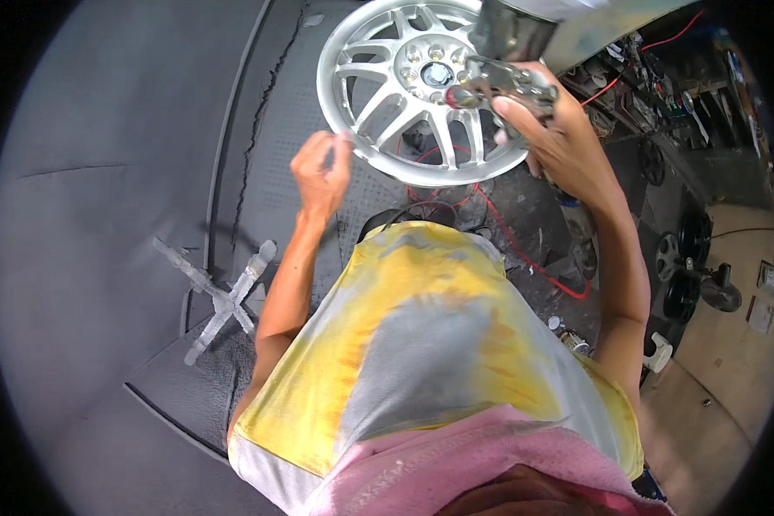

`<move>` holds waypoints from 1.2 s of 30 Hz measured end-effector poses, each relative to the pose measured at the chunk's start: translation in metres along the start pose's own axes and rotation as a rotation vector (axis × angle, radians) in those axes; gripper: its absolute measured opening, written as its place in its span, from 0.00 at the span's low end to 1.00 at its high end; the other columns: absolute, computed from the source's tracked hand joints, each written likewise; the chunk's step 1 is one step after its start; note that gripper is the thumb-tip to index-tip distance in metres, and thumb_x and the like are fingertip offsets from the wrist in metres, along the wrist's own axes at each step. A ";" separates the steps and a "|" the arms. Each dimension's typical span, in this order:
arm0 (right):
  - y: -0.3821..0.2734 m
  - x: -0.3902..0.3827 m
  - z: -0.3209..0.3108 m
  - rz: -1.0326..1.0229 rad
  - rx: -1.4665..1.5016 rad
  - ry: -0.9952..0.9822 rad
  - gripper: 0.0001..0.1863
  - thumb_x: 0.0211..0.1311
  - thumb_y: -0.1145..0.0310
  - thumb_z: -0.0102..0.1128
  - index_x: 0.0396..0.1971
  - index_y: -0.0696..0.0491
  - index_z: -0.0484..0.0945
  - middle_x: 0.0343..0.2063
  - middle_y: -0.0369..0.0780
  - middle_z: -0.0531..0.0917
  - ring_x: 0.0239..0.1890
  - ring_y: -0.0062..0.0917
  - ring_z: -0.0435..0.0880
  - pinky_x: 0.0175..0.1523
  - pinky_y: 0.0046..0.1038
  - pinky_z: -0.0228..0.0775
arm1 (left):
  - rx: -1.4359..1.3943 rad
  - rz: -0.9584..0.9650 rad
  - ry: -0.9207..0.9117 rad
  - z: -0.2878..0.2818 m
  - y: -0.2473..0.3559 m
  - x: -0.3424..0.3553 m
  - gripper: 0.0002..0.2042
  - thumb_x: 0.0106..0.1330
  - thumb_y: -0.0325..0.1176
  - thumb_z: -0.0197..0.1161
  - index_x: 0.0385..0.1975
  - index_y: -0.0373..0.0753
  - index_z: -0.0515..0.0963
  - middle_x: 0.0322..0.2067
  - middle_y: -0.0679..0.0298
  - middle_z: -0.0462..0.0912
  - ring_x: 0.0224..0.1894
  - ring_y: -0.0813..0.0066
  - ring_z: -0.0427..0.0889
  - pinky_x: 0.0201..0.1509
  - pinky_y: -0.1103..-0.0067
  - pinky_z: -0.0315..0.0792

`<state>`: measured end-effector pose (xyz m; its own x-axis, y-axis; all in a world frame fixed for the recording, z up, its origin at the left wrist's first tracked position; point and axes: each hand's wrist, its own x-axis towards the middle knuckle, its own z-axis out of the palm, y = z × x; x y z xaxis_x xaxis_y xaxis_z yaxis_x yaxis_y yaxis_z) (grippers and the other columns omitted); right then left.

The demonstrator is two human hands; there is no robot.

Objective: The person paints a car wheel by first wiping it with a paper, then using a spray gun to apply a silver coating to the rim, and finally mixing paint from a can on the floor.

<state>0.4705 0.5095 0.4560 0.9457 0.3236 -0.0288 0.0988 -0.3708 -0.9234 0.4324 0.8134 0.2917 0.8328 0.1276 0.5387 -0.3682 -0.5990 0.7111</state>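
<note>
Wheel: silver multi-spoke wheel at the upper middle of the frame, face toward the camera, ring of holes about its hub; its right part is overlapped by the gun and hand
Right hand: right hand, upper right of centre, fingers wrapped round the handle of a metal spray gun; grip closed on it
Spray gun: nozzle end, reddish at the tip, directed toward frame left and seen in front of the hub; dark cup at the top edge; gap between gun and wheel, if any, cannot be judged
Left hand: left hand, left of centre, fingers curled in toward the thumb, just beside the wheel's lower-left rim; contact with rim, or anything held, cannot be told
Cross stand: crusted grey cross-shaped piece, lower left, beside the left forearm
Hose: red hose, from below the wheel, bending toward right of centre
Clothing: yellow-and-grey shirt, lower middle; pink cloth at its bottom
Right side: cluttered shelves, upper right
</note>
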 end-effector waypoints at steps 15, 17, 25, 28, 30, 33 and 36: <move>-0.011 0.057 0.039 -0.095 -0.131 -0.079 0.18 0.74 0.61 0.62 0.57 0.54 0.75 0.24 0.34 0.82 0.20 0.14 0.75 0.26 0.21 0.66 | -0.153 -0.963 -0.179 0.055 -0.171 -0.091 0.26 0.75 0.51 0.59 0.30 0.30 0.87 0.27 0.59 0.89 0.31 0.74 0.87 0.42 0.75 0.81; -0.005 0.053 0.034 -0.115 -0.109 -0.105 0.18 0.72 0.61 0.62 0.53 0.55 0.76 0.24 0.37 0.83 0.26 0.19 0.81 0.34 0.26 0.72 | -0.167 -0.996 -0.178 0.058 -0.174 -0.089 0.26 0.76 0.51 0.59 0.31 0.30 0.86 0.27 0.59 0.89 0.31 0.73 0.87 0.42 0.75 0.80; -0.010 0.048 0.034 -0.193 -0.119 -0.086 0.17 0.71 0.63 0.63 0.54 0.55 0.77 0.24 0.38 0.84 0.27 0.18 0.82 0.34 0.27 0.73 | -0.332 -1.070 -0.171 0.070 -0.199 -0.063 0.26 0.77 0.50 0.56 0.45 0.27 0.84 0.36 0.53 0.89 0.34 0.67 0.89 0.42 0.73 0.81; -0.010 0.059 0.035 -0.235 -0.094 -0.015 0.16 0.73 0.64 0.63 0.55 0.55 0.76 0.25 0.32 0.81 0.22 0.12 0.75 0.27 0.20 0.65 | -0.380 -1.045 -0.177 0.072 -0.201 -0.052 0.23 0.77 0.45 0.56 0.48 0.26 0.83 0.37 0.52 0.89 0.36 0.65 0.89 0.44 0.72 0.82; -0.019 0.059 0.036 -0.137 -0.054 0.047 0.16 0.74 0.64 0.63 0.55 0.55 0.77 0.23 0.29 0.80 0.16 0.08 0.68 0.21 0.17 0.60 | -0.344 -1.020 -0.198 0.076 -0.178 -0.036 0.20 0.76 0.40 0.58 0.49 0.26 0.83 0.37 0.52 0.89 0.36 0.65 0.89 0.45 0.71 0.83; -0.027 0.062 0.036 -0.105 -0.066 0.158 0.16 0.74 0.64 0.64 0.54 0.54 0.77 0.23 0.30 0.81 0.16 0.08 0.68 0.21 0.17 0.60 | -0.320 -0.970 -0.227 0.079 -0.181 -0.034 0.15 0.72 0.32 0.61 0.50 0.26 0.83 0.38 0.53 0.88 0.36 0.67 0.89 0.44 0.72 0.84; -0.028 0.068 0.027 -0.119 -0.169 0.231 0.18 0.72 0.66 0.62 0.56 0.56 0.74 0.37 0.45 0.85 0.36 0.31 0.81 0.43 0.31 0.71 | -0.323 -0.971 -0.200 0.080 -0.188 -0.039 0.13 0.70 0.28 0.63 0.50 0.27 0.83 0.38 0.54 0.88 0.36 0.67 0.90 0.42 0.72 0.84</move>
<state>0.5233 0.5653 0.4696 0.9677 0.1744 0.1818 0.2453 -0.4881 -0.8376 0.5019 0.8578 0.1009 0.8725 0.2902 -0.3930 0.4277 -0.0650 0.9016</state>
